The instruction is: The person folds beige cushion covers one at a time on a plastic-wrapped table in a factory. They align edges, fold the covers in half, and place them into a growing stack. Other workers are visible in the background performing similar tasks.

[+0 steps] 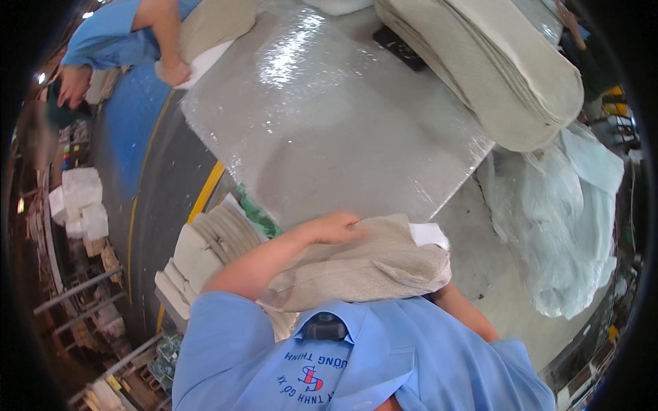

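Note:
A beige fabric cushion cover (356, 270) lies against my chest at the near edge of the table. White padding (430, 235) shows at its right end. My left hand (337, 227) is closed on the cover's upper edge, slightly blurred. My right forearm (469, 312) runs up to the right end of the cover, where the cloth hides the right hand and its fingers. To the left of my left arm stands a stack of folded beige pieces (205, 250).
A plastic-wrapped table (343, 157) stretches ahead. A tall pile of long beige pieces (507, 75) rests at its far right. Clear plastic holding pale sheets (562, 219) hangs at right. At the upper left, a co-worker's hand (177, 72) grips another beige piece. Green plastic (257, 212) lies nearby.

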Action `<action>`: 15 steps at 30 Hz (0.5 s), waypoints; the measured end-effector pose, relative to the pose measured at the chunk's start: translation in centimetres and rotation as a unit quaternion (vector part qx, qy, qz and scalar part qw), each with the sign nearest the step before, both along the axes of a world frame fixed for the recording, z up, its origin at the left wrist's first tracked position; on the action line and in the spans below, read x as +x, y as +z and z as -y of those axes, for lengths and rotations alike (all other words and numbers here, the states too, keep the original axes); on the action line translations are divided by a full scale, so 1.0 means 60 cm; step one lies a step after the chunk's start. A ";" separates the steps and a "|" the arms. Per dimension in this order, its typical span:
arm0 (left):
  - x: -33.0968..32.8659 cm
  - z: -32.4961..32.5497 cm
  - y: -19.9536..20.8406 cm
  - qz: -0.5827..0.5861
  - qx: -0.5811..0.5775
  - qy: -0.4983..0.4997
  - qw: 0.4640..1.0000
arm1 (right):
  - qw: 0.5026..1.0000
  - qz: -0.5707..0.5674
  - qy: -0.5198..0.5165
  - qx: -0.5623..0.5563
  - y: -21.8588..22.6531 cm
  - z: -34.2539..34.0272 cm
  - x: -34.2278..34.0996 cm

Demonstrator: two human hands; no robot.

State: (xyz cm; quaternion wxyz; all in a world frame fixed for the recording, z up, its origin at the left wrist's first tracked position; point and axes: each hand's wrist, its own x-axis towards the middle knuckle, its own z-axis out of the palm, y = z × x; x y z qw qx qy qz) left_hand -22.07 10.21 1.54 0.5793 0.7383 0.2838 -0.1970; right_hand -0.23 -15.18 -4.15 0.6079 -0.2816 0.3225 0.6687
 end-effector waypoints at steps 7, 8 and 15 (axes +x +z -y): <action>-0.054 0.008 -0.011 -0.088 0.094 0.080 0.988 | 0.993 0.044 0.090 0.069 -0.040 0.055 0.006; -0.058 0.010 -0.007 -0.092 0.095 0.092 0.987 | 0.992 0.052 0.099 0.062 -0.049 0.050 0.016; -0.330 -0.066 0.102 -0.068 0.155 0.475 0.863 | 0.880 0.398 0.254 -0.061 -0.126 0.037 0.143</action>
